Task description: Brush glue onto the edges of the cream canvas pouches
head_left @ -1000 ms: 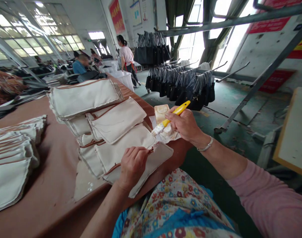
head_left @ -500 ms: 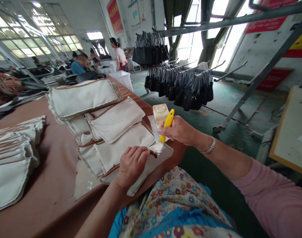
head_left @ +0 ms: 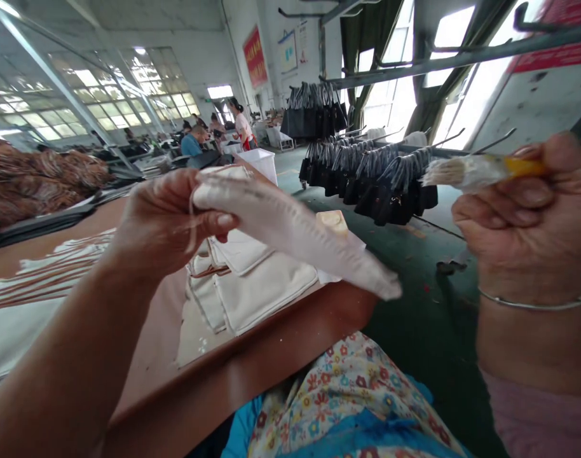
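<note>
Raised in front of me, my left hand (head_left: pixel 171 219) pinches one end of a cream fabric piece (head_left: pixel 295 232), which slants down to the right with its stitched edge showing, slightly blurred. At the right my right hand (head_left: pixel 529 210) is wrapped around a yellow-handled brush (head_left: pixel 481 172), lifted well off the table with its pale bristles pointing left. Below the held piece lies a stack of cream fabric pieces (head_left: pixel 266 286) with brown trim. Behind the held piece, partly covered by it, is a small cream-coloured container (head_left: pixel 332 221) on white paper.
A brown-covered table (head_left: pixel 252 369) stretches ahead, with more cream pieces (head_left: pixel 33 318) stacked at left and a brown heap (head_left: pixel 42 178) beyond. Black bags (head_left: pixel 367 184) hang on a metal rack at right. Several people work far back near a white bin (head_left: pixel 259 162).
My left hand has lifted a fabric piece off the stack, up toward the camera. My right hand, holding the brush, has moved up and right, away from the fabric. The view has shifted.
</note>
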Action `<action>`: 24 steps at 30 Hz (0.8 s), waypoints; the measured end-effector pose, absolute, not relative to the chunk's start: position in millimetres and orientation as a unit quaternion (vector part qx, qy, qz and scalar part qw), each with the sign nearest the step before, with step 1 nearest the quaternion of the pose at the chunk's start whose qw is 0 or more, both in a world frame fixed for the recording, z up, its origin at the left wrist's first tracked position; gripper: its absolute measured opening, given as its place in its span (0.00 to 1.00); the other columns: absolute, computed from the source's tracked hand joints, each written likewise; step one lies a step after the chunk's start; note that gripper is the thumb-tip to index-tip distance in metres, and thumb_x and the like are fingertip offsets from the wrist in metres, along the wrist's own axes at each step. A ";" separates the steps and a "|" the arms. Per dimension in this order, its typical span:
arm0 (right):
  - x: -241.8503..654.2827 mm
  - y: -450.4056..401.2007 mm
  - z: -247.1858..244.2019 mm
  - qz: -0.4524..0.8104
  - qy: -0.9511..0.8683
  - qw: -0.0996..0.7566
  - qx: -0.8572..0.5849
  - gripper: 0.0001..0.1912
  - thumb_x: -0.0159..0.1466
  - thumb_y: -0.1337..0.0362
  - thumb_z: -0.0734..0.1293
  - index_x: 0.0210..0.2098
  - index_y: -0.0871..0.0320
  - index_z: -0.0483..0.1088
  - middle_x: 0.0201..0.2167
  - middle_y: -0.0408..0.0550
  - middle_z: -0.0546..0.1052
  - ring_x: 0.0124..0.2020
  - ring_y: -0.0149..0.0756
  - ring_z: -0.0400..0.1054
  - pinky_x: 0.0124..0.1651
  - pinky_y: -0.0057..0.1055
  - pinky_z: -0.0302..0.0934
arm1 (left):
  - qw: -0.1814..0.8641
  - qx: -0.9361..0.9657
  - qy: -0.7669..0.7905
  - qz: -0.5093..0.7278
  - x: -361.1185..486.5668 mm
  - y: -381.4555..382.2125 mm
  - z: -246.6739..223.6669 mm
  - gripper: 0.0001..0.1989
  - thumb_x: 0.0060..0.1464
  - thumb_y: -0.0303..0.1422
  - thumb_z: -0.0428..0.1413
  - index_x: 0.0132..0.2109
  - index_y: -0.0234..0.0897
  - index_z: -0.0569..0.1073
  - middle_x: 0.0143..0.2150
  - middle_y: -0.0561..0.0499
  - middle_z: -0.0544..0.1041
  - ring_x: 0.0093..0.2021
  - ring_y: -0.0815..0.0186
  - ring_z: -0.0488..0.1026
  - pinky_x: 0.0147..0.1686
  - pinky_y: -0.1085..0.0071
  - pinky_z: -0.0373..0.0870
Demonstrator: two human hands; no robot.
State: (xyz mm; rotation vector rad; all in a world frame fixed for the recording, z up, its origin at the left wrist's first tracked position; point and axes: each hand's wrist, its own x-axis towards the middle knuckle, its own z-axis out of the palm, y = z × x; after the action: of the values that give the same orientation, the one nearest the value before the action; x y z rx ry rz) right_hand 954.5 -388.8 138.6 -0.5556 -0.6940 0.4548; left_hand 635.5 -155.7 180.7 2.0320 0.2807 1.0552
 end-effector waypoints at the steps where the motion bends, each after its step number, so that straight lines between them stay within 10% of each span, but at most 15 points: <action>1: 955.1 -390.8 133.8 0.221 -0.326 0.877 -0.275 0.08 0.62 0.72 0.64 0.25 0.60 0.69 0.10 0.35 0.56 0.10 0.20 0.40 0.14 0.23 0.44 | 0.413 0.816 0.128 0.385 616.8 -147.7 171.0 0.19 0.40 0.47 0.72 0.31 0.42 0.75 0.30 0.55 0.79 0.28 0.66 0.75 0.28 0.68 0.75; 6: 944.1 -374.7 90.7 0.304 -0.265 0.857 -0.321 0.07 0.60 0.68 0.70 0.27 0.56 0.69 0.11 0.36 0.58 0.10 0.23 0.43 0.14 0.25 0.47 | 0.218 0.891 0.353 0.187 513.1 -87.9 87.7 0.28 0.45 0.57 0.63 0.43 0.39 0.79 0.44 0.46 0.82 0.38 0.57 0.77 0.38 0.59 0.75; 10: 921.5 -343.2 57.0 0.375 -0.234 0.835 -0.328 0.09 0.59 0.67 0.72 0.27 0.58 0.68 0.11 0.34 0.58 0.11 0.21 0.45 0.14 0.22 0.47 | -0.015 0.885 0.441 0.152 486.5 -68.7 34.2 0.20 0.57 0.50 0.50 0.38 0.41 0.77 0.35 0.47 0.80 0.35 0.56 0.76 0.39 0.61 0.71; 14: 894.7 -315.0 37.4 0.433 -0.217 0.816 -0.316 0.13 0.60 0.67 0.72 0.24 0.58 0.65 0.11 0.33 0.58 0.10 0.21 0.45 0.13 0.21 0.45 | 0.034 0.893 0.440 0.091 548.3 -85.0 0.8 0.17 0.60 0.45 0.50 0.46 0.42 0.78 0.48 0.46 0.80 0.46 0.56 0.77 0.47 0.65 0.69; 24: 875.3 -286.0 3.2 0.414 -0.208 0.795 -0.391 0.14 0.56 0.63 0.76 0.27 0.57 0.65 0.11 0.33 0.59 0.10 0.20 0.46 0.13 0.19 0.42 | 0.154 0.793 0.580 0.101 661.4 -76.4 -63.9 0.21 0.56 0.47 0.54 0.41 0.32 0.79 0.40 0.33 0.81 0.43 0.45 0.78 0.40 0.59 0.70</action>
State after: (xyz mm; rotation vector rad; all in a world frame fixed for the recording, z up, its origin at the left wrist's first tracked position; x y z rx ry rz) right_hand 875.3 -286.0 3.2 -0.8391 -0.4473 0.8905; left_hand 661.4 -76.4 -63.9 2.2731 1.6636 0.2899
